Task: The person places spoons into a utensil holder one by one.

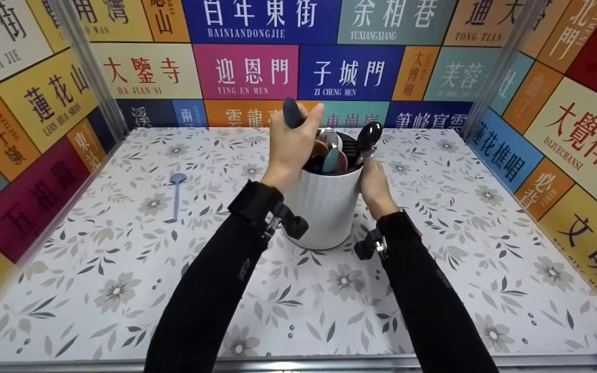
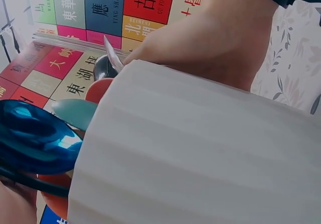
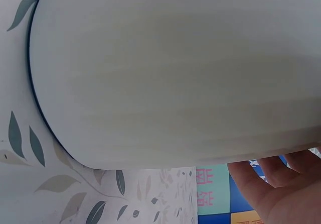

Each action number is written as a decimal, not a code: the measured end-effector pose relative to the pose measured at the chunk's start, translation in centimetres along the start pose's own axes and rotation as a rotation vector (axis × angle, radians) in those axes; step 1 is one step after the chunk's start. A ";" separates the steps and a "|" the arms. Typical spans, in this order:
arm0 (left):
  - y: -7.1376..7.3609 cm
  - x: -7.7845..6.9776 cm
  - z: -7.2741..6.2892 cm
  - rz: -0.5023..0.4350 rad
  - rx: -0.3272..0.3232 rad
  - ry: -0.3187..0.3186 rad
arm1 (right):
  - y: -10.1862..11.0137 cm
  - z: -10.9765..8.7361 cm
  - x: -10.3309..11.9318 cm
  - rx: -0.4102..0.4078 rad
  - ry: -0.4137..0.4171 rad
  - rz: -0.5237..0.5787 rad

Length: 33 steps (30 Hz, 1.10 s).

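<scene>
A white ribbed utensil holder (image 1: 324,207), packed with several utensils, stands upright on the table. My left hand (image 1: 290,142) is over its left rim and grips a dark utensil handle (image 1: 292,113); the lower part of that utensil is hidden by the hand and the holder. My right hand (image 1: 376,189) holds the holder's right side, its fingers (image 3: 251,184) bent along the wall. Beside it a black spoon (image 1: 369,135) sticks up. A teal utensil (image 2: 75,113) and a shiny blue spoon bowl (image 2: 37,136) stick out of the holder's mouth.
A blue-grey spoon (image 1: 176,194) lies on the flower-patterned table (image 1: 122,321), left of the holder. Panels with coloured signs (image 1: 249,70) enclose the back and both sides. The table's front edge (image 1: 303,362) runs below my forearms.
</scene>
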<state>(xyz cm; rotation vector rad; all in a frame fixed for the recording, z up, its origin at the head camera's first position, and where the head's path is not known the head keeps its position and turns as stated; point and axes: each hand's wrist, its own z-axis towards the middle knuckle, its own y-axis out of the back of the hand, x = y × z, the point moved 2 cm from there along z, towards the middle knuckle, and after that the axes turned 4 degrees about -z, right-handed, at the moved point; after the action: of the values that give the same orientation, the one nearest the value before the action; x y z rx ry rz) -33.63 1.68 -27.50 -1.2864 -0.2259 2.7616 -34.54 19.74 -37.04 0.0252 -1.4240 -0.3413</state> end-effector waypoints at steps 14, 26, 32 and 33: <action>0.4 -0.1 0.1 0.227 0.098 0.068 | 0.0 0.1 0.3 -0.010 0.024 -0.038; 1.7 0.4 -0.3 0.226 0.178 0.294 | 0.0 0.1 0.2 0.008 0.021 -0.028; 3.4 1.4 -0.3 0.290 0.166 0.295 | 0.0 0.1 -0.1 -0.004 0.016 -0.017; 3.9 1.6 -0.3 0.306 0.159 0.290 | 0.0 0.1 0.0 -0.005 0.016 -0.010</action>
<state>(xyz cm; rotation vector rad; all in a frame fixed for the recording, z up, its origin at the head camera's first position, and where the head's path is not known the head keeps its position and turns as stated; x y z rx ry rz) -34.47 -1.92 -29.60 -1.7794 0.2257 2.7025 -34.64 19.74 -37.07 0.0309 -1.4070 -0.3527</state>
